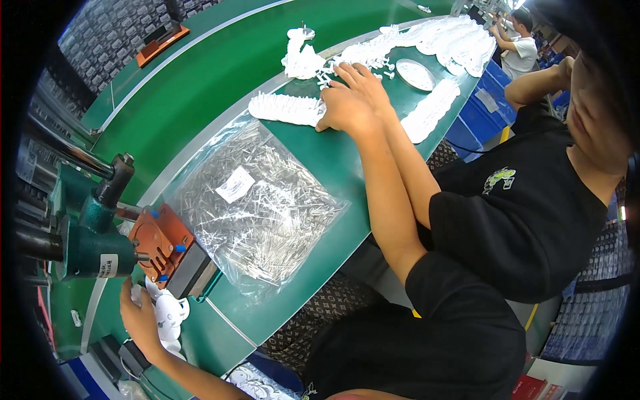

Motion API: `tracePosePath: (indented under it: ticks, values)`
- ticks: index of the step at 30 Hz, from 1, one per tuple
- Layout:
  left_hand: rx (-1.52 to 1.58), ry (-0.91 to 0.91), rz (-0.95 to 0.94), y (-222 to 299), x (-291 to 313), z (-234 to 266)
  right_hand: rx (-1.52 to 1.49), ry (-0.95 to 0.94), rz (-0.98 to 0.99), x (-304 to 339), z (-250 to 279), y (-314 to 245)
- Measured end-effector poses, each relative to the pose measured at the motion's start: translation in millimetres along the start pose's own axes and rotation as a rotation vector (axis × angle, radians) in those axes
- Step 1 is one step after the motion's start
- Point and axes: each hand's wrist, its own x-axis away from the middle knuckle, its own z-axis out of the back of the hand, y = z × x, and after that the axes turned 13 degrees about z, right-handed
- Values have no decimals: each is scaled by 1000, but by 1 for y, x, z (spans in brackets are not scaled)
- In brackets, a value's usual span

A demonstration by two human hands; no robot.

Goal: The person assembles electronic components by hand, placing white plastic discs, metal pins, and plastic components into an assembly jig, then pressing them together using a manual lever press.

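Note:
My left hand (141,325) is at the lower left, below the green bench press (93,233). Its fingers and thumb curl round a small white plastic part (136,294). Beside it, several rounded white parts (171,311) lie overlapping. My right hand (347,112) reaches far across the table to the end of a row of white disc-like parts (287,109). Thumb and forefinger close on the row's end part; the other fingers are partly hidden. Between my hands lies a clear bag of thin metal pins (267,207) with a white label (235,185).
A co-worker's hand (365,81) is right beside my right hand, among white stemmed parts. Farther back are heaps of white parts (447,40) and a round dish (415,75). An orange fixture (160,243) sits under the press. Blue bins (477,110) stand beyond the table edge.

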Motion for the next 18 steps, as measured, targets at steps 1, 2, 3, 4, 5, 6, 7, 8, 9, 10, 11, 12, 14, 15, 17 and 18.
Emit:
tracePosePath:
  ticks: [1,2,3,4,5,6,7,8,9,10,11,12,14,15,17,18]
  values:
    - [3,2,1,0,0,-1,-16,-5,-4,-3,1,-3]
    - [50,75,-43,-1,-1,-3,-34,-10,-8,-5,1,-6]
    - [97,149,-84,-3,-2,-4,-51,-17,-10,-8,2,-9]
    - [94,148,-79,-5,-4,-3,-72,-28,-12,-10,0,-15]
    - [188,153,-90,-6,-7,-3,-94,-41,-12,-12,-2,-20]
    - [281,158,-98,-7,-9,-3,-116,-55,-10,-14,-4,-26]
    - [275,152,-83,-5,-9,-2,-136,-76,-5,-15,-8,-32]
    - [290,209,-64,-1,-9,-1,-157,-99,1,-17,-12,-38]
    - [305,259,-42,2,-9,-4,-173,-130,7,-15,-15,-44]
    - [446,292,-89,-1,-15,-13,-139,-48,20,-12,-13,-47]
    - [432,285,-55,3,-16,-15,-74,-25,-20,-9,3,-60]
    - [500,327,-106,9,-17,-14,-38,46,17,-7,12,-65]
    - [514,331,-142,10,-13,-7,-93,293,209,-7,19,-83]
    - [493,273,-139,11,-11,-8,-156,469,342,-3,26,-95]
    - [482,199,-79,19,-6,-15,-578,158,554,9,42,-127]
    - [478,164,-48,29,-2,-14,-815,-143,640,19,51,-139]
